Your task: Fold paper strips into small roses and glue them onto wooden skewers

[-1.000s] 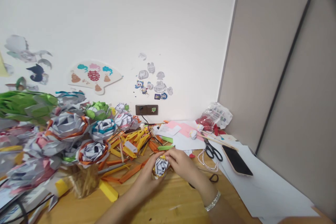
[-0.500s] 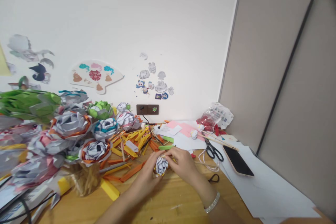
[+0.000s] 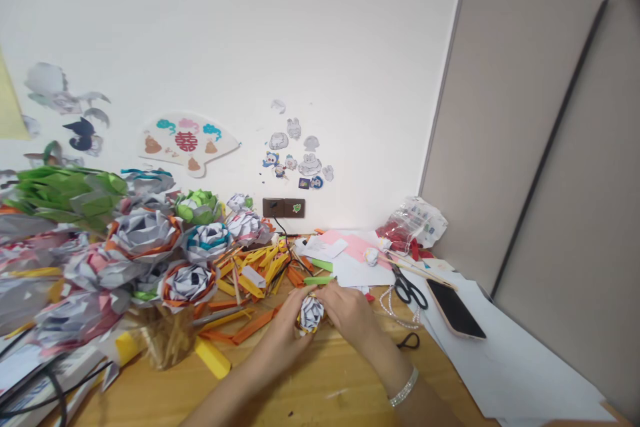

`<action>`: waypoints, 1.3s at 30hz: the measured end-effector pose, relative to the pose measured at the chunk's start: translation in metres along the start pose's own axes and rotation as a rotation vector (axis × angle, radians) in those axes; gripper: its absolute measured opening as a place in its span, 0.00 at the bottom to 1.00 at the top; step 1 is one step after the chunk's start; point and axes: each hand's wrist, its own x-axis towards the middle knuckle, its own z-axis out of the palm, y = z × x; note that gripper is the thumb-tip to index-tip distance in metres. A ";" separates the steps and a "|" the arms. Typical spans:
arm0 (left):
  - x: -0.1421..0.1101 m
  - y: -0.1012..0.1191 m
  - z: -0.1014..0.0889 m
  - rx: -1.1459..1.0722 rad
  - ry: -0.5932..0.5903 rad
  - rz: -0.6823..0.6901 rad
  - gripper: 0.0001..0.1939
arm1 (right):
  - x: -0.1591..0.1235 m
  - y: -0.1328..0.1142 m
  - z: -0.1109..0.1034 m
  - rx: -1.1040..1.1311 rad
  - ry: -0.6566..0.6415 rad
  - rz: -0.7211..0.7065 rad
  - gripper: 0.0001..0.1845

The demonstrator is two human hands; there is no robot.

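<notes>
A small white paper flower with yellow at its edge is between my two hands, a little above the wooden table. My left hand wraps round its left side, fingers behind it and thumb in front. On the other side my right hand is closed, its fingertips pressed at the flower's upper right edge. The far side of the flower and some fingertips are hidden. Just beyond the hands lies a green folded paper strip.
Several large paper flowers crowd the left, some in a clear container. Yellow and orange folded strips lie behind my hands. To the right are black scissors, a bead string, a phone and white sheets.
The whole view has shifted slightly, with the wall and table items moving right. My right hand's fingers have shifted a little along the flower's edge; both hands stay on it.
</notes>
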 end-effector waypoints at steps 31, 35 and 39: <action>-0.002 -0.012 0.002 0.017 -0.046 -0.010 0.33 | 0.004 0.003 0.008 0.556 -0.052 0.416 0.04; 0.000 -0.011 0.001 0.030 -0.030 -0.035 0.33 | 0.005 0.007 0.006 0.610 -0.041 0.430 0.07; 0.000 -0.009 0.001 0.004 -0.042 -0.037 0.33 | 0.005 0.009 0.003 0.549 -0.007 0.428 0.08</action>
